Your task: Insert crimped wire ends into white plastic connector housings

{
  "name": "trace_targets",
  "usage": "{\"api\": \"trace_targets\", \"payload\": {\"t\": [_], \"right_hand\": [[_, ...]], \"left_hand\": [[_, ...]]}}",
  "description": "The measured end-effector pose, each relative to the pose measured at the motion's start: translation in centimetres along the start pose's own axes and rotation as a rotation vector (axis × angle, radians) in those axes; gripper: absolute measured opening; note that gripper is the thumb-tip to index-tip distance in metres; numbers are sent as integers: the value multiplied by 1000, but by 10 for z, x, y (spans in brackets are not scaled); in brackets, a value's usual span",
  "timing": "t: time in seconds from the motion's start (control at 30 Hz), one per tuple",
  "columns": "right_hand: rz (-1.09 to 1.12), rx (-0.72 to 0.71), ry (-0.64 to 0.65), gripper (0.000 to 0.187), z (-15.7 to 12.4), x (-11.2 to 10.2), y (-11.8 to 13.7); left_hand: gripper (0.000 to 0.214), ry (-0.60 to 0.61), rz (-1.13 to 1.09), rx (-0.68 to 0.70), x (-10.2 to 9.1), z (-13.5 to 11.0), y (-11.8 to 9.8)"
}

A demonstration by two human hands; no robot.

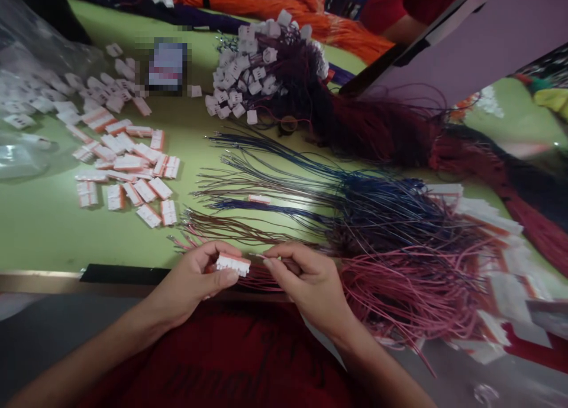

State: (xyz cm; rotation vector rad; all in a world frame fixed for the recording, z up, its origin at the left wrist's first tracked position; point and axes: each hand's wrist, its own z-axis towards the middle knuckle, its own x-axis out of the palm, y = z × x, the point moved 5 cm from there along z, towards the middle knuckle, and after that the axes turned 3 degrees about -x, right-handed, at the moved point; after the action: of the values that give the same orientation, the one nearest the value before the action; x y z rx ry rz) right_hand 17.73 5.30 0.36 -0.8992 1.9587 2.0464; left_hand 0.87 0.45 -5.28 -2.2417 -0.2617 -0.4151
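My left hand (202,276) pinches a white and orange connector housing (234,264) between thumb and fingers near the table's front edge. Just to its right, my right hand (306,278) grips a thin wire (262,256) close to its tip, which points at the housing with a small gap between them. The wire looks pink, though its colour is hard to tell at this size. Pink wires (399,283) spread out to the right of my right hand. Above both hands lie brown wires (239,224), and farther back blue wires (284,150).
Loose white and orange housings (133,159) lie at the left, with white connectors (39,94) behind them. A bundle of dark red wires with white connectors (248,64) lies at the back. Another person's arm (402,26) shows at the top right, beside a purple panel (461,47).
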Motion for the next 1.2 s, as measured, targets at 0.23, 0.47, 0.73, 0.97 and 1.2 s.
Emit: {"api": "trace_targets", "payload": {"t": [0.23, 0.47, 0.73, 0.97, 1.2], "right_hand": [[26, -13, 3, 9, -6, 0, -5], [95, -41, 42, 9, -10, 4, 3], [68, -169, 95, 12, -13, 11, 8], [-92, -273, 139, 15, -16, 13, 6], [-114, -368, 159, 13, -20, 25, 1]], "left_hand": [[27, 3, -64, -16, 12, 0, -6], [32, 64, -224, 15, 17, 2, -7], [36, 95, -275, -52, 18, 1, -2], [38, 76, -249, -64, 13, 5, 3], [36, 26, -184, -70, 15, 9, 4]]}}
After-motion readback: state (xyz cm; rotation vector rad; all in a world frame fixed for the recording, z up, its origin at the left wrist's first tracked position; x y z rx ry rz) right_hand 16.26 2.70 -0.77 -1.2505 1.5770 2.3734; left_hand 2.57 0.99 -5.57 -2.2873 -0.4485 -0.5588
